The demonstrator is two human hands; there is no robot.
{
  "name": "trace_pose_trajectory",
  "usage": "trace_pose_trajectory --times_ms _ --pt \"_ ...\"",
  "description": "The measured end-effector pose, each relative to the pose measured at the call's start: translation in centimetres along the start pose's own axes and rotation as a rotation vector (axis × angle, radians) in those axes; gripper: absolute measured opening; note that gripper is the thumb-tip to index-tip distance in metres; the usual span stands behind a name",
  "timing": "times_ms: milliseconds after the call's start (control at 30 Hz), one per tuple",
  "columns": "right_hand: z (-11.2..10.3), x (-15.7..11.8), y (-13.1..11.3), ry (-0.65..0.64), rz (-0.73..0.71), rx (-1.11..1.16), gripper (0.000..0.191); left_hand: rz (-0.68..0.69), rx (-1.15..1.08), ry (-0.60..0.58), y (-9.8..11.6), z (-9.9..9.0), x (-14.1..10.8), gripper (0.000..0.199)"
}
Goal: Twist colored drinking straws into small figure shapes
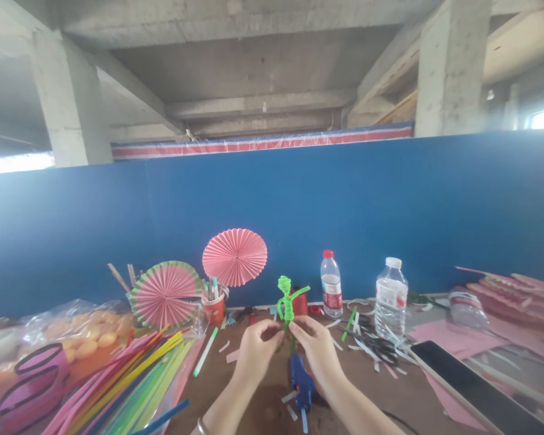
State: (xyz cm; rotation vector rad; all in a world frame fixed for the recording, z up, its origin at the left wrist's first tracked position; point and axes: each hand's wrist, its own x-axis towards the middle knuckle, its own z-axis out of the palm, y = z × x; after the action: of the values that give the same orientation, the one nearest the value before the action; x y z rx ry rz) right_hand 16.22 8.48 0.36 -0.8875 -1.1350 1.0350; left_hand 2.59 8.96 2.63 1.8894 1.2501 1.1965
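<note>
A bright green figure (pixel 288 307), apparently wound from pipe cleaners, stands upright above the middle of the table. It has a coiled head, a coiled body and one arm stretched out to the right. My left hand (pixel 262 350) pinches its lower part from the left with thumb and fingers. From the right, my right hand (pixel 315 347) grips the same lower part, so the legs are partly hidden. Just below and between my hands, a blue glue gun (pixel 303 383) lies on the brown table (pixel 222 393).
Colourful pipe cleaners (pixel 131 377) and a bag of orange balls (pixel 88 332) lie left. Pleated paper fans (pixel 234 257) and a cup of pens (pixel 214 309) stand behind. On the right are bottles (pixel 391 299), scissors (pixel 376 347), paper scraps and a phone (pixel 471 383).
</note>
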Motion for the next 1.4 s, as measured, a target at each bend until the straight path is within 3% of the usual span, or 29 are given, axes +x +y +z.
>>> trace_pose_trajectory --times_ms 100,267,367,567,733,1100,1400 --pt "-0.4 0.3 -0.6 -0.027 -0.062 -0.092 0.026 0.025 0.002 -0.036 0.3 0.2 -0.2 0.016" --pt "-0.4 0.5 -1.0 -0.061 0.013 -0.022 0.028 0.060 0.072 -0.002 1.1 0.0 -0.4 0.016" --pt "-0.4 0.6 -0.9 -0.101 -0.013 -0.018 0.029 0.106 0.103 -0.019 1.4 -0.2 -0.5 0.017" --pt "-0.8 0.9 -0.6 -0.058 -0.080 -0.328 0.025 0.187 0.229 -0.134 2.4 -0.9 -0.7 0.015" --pt "-0.8 0.9 -0.7 -0.084 -0.093 -0.386 0.025 0.276 0.324 -0.202 2.7 -1.4 -0.6 0.015" --pt "-0.6 0.5 -1.4 -0.128 -0.096 -0.350 0.028 0.275 0.303 -0.134 1.6 -0.9 -0.7 0.021" --pt "-0.5 0.3 -1.7 -0.166 -0.119 -0.248 0.029 0.215 0.246 -0.120 2.0 -0.7 -0.7 0.024"
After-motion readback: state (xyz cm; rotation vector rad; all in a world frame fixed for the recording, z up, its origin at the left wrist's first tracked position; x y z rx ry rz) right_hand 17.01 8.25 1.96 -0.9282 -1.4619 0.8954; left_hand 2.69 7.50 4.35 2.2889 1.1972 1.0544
